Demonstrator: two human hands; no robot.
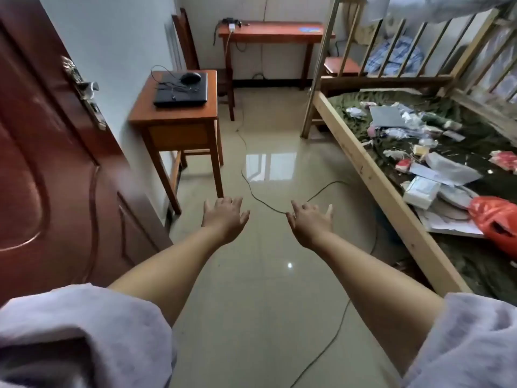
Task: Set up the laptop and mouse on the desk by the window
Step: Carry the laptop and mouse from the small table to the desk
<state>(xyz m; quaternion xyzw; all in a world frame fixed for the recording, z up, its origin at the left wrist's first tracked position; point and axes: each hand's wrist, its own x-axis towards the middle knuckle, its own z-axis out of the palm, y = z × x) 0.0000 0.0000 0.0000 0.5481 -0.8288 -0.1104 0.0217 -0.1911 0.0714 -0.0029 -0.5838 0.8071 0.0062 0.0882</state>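
— What's hard to read here?

— The far desk (275, 32) is partly hidden by a bed post; the small things at its left end are too blurred to name. The bed (375, 177) runs off the right edge.

— And the laptop (181, 89)?

— Black, lid closed, flat on the side table (173, 119) by the door (50, 152). A dark mouse (190, 77) sits on its lid, thin cable looped beside it.

— Hands?

— Left hand (223, 219) and right hand (310, 222) reach forward over the floor, fingers spread, grasping nothing, well short of the table.
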